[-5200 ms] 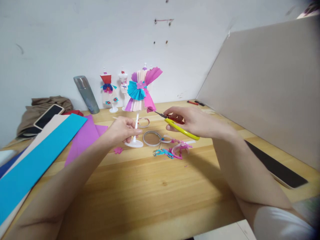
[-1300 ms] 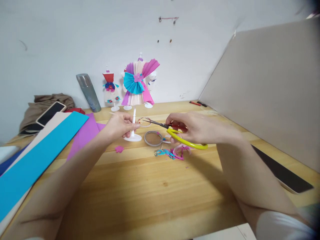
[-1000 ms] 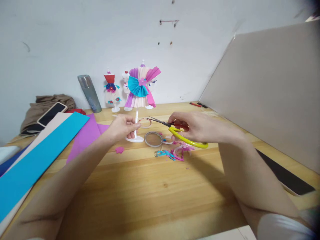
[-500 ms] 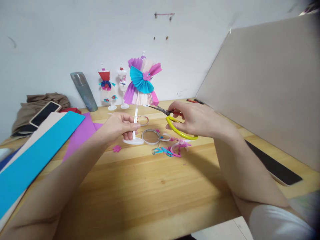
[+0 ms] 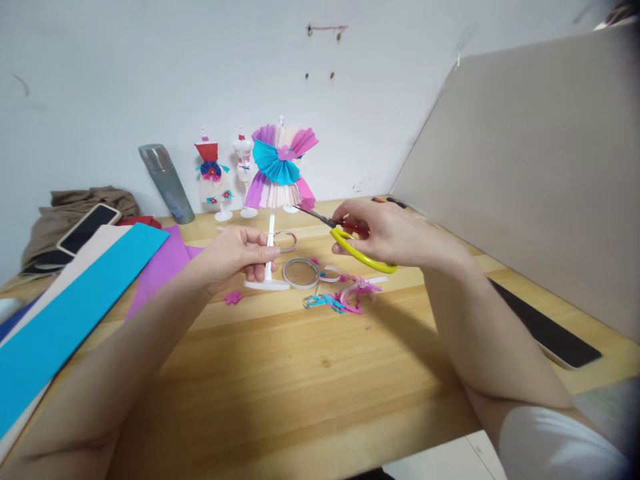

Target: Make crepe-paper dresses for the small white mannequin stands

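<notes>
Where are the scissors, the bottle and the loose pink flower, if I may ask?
Scissors (image 5: 367, 261), head view: yellow handle.
Bottle (image 5: 171, 187), head view: middle of its body.
Loose pink flower (image 5: 233, 298), head view: its centre.

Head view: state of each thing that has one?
Left hand, closed on white stand
Right hand, holding scissors
Scissors, blades nearly or fully closed
White stand, upright
Paper dress, pleated, on stand
Bottle, capped, tilted
Phone, screen dark
Brown cloth, crumpled
Tape roll, lying flat
Blue strip, flat
Scraps, loosely heaped
</notes>
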Available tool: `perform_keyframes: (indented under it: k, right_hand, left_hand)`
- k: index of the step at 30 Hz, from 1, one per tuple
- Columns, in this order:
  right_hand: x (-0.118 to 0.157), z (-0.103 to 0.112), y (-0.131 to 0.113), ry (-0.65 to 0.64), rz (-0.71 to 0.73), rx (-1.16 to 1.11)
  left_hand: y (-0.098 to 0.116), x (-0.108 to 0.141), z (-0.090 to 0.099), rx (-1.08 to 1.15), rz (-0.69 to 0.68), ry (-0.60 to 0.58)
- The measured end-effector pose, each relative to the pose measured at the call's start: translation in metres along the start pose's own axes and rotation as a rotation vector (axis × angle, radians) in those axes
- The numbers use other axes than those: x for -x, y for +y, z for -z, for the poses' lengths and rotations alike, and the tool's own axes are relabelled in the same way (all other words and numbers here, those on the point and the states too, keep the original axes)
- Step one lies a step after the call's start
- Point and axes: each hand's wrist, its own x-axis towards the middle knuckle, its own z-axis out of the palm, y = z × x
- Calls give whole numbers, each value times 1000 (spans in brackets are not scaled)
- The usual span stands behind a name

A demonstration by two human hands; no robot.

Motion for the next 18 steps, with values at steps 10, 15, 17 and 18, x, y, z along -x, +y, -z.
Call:
perform_keyframes:
  k: [10, 15, 17, 18]
  right_hand:
    - [-5, -1, 10, -54, 52, -289]
    - [-7, -5, 16, -80, 64, -404]
    - [-9, -8, 20, -87, 78, -467]
    - [-10, -9, 21, -90, 86, -494]
  left_hand:
    - [1, 1, 0, 71, 18, -38]
    - [-1, 0, 0, 84, 5, -51]
    - [-1, 0, 1, 93, 4, -61]
    - [-2, 0, 1, 97, 4, -64]
